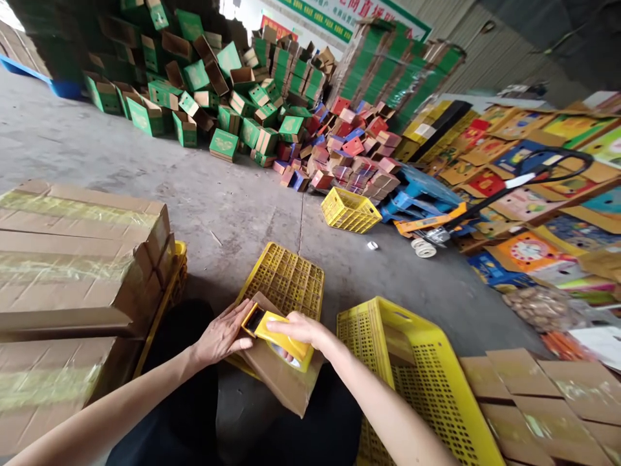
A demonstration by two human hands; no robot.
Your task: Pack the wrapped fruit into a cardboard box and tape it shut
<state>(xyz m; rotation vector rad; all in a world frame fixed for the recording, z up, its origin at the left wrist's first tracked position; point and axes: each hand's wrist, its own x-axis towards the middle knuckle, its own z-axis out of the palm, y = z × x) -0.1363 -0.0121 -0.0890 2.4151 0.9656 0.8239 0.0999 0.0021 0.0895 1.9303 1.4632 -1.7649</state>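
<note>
Head view, lower centre of the frame. The right hand [298, 327] lies on top of a yellow tape dispenser [279, 336], fingers curled over its body in a closed grip. The left hand [224, 334] rests flat, fingers extended and together, against the near-left edge of a folded brown carton [281, 382], touching the dispenser's open dark end. The dispenser sits on the carton; its long axis runs from upper left to lower right, in line with the carton's upper edge, and the right hand is the nearer to it. The carton rests across the person's lap, tilted down toward the lower right.

Counts: one dispenser, one carton in hand, two hands. Three yellow crates show: one flat behind the hands [286, 278], one at lower right [417, 369], one farther off at centre [350, 210]. Bundled flat cartons [72, 259] stack at left; loose flat cartons [543, 395] lie at lower right. Green boxes [194, 84] heap at upper left, too many to count.
</note>
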